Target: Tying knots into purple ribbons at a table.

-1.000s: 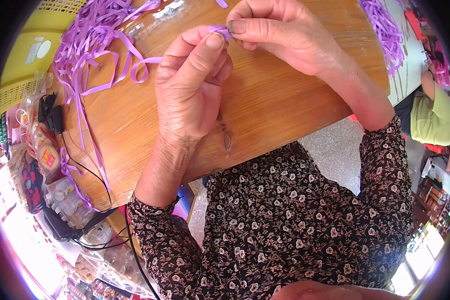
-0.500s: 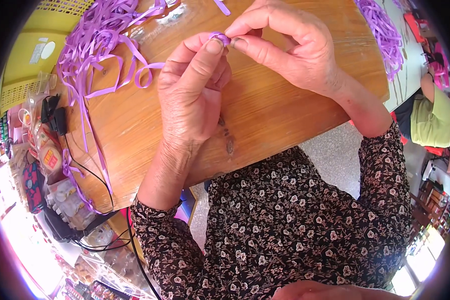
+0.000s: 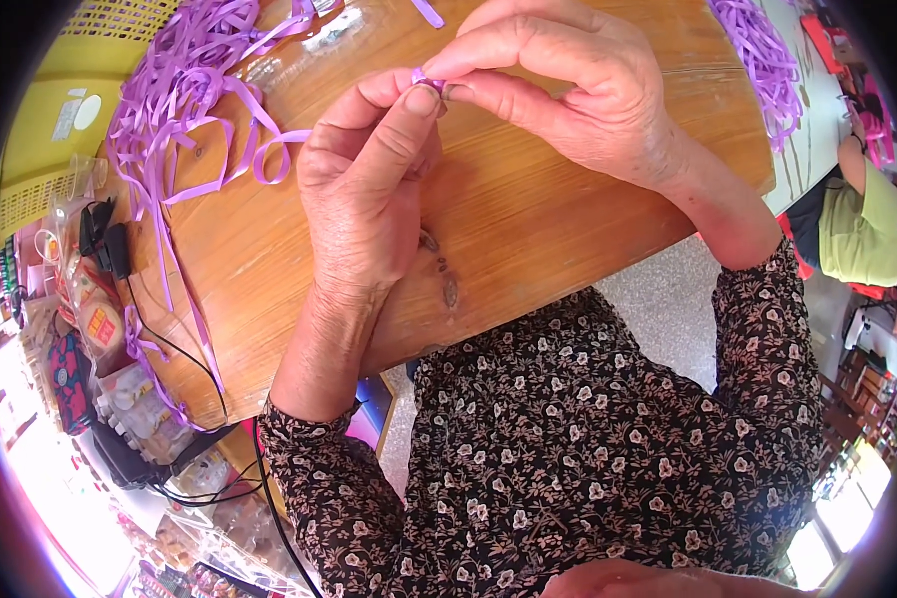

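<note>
A small folded loop of purple ribbon (image 3: 429,82) is pinched between both hands above the wooden table. My left hand (image 3: 361,194) holds it between thumb and forefinger, the other fingers curled behind. From the right, my right hand (image 3: 588,100) closes its thumb and forefinger on the same bit of ribbon. The fingertips hide most of its shape. A loose ribbon strand (image 3: 269,164) runs from the tangled purple ribbon pile (image 3: 184,95) to behind my left hand; whether it joins the held loop is hidden.
The wooden table (image 3: 528,259) ends close to my body. A yellow basket (image 3: 70,110) stands at the far left. Cables and a black plug (image 3: 118,249) lie at the left edge, beside bags. Another purple ribbon bundle (image 3: 762,60) hangs at the right edge. A person in yellow-green (image 3: 872,234) is beyond.
Both hands have shifted slightly left with the ribbon. The right forefinger now lies over the loop, closer to the left thumb, and the loop shows less.
</note>
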A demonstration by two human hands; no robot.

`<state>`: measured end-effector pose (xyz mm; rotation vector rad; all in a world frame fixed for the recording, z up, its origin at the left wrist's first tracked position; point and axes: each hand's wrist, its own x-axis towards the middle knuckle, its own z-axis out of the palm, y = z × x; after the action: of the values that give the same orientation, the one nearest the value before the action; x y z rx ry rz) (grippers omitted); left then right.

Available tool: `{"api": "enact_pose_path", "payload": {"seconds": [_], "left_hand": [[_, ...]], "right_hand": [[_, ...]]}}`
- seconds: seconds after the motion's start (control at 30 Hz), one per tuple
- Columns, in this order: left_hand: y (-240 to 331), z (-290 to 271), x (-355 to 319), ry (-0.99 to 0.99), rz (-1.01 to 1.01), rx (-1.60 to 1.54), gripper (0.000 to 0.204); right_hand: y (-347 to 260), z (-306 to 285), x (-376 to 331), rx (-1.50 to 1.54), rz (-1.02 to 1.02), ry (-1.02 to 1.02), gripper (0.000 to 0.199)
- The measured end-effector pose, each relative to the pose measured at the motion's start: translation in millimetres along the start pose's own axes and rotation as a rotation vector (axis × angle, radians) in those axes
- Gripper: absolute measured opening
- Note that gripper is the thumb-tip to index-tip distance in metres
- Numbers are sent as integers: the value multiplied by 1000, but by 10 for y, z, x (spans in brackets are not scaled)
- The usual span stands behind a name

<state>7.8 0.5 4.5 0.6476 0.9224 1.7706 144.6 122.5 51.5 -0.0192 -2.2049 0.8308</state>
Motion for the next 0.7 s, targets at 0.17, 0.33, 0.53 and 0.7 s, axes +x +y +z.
{"api": "enact_pose_path", "payload": {"seconds": [0.17,0.33,0.53,0.7], "left_hand": [[2,6,19,-6,-34,6,13],[-20,-57,45,-14,-85,-86,12],[-18,-41,22,43,-156,-118,11],[23,17,1,111,-170,-132,10]], "right_hand": [[121,10,-21,-57,3,-53,16],[78,0,-38,13,19,-45,12],[328,125,-84,278,-17,-106,8],[384,191,-89,311,-60,-89,10]]}}
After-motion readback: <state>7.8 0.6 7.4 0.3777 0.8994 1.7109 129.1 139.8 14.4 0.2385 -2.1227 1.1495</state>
